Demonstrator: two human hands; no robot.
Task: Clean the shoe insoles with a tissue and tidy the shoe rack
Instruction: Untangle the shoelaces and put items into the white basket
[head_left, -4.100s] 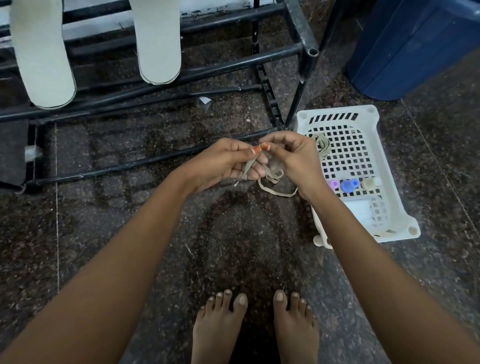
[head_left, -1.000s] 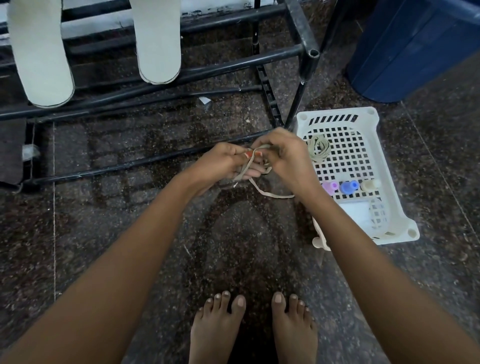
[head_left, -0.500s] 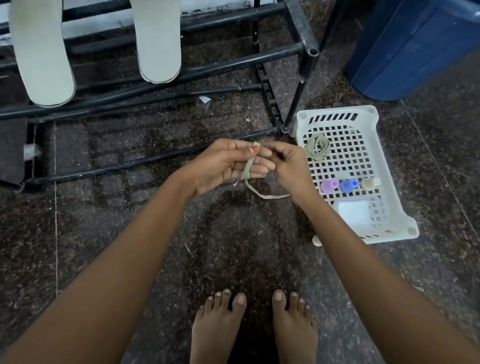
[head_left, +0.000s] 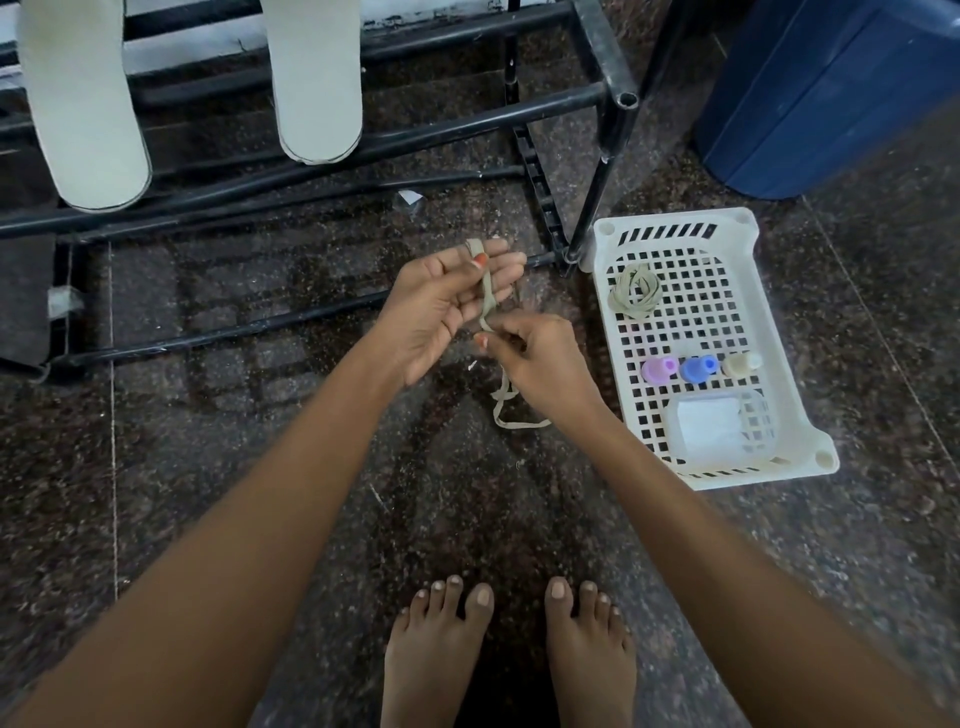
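Over the dark speckled floor (head_left: 260, 467), in front of the shoe rack (head_left: 467, 124): your left hand (head_left: 447, 306) is palm-up, fingers nearly straight, thumb pressing the upper end of a beige lace (head_left: 488, 301) against them. The lace's top end sticks out past the fingertips.

Your right hand (head_left: 540, 364), just below and near the left, pinches the same lace between thumb and curled fingers. The free tail hangs under the right hand in a loose loop, clear of the floor as far as can be judged.

Insoles: left insole (head_left: 83, 104) and right insole (head_left: 317, 78), both pale, lie across the rack's upper bars, toe ends toward you, well apart from both hands.

To your right, a white basket (head_left: 675, 221) sits on the floor, touching the rack's corner leg. Inside: a coiled lace (head_left: 635, 291) at the far end, then a pink bottle (head_left: 657, 370), blue bottle (head_left: 698, 368) and cream bottle (head_left: 740, 364) in a row, then a clear box (head_left: 719, 428) with white contents, kind not discernible.

A blue bin (head_left: 831, 88) stands beyond the basket.
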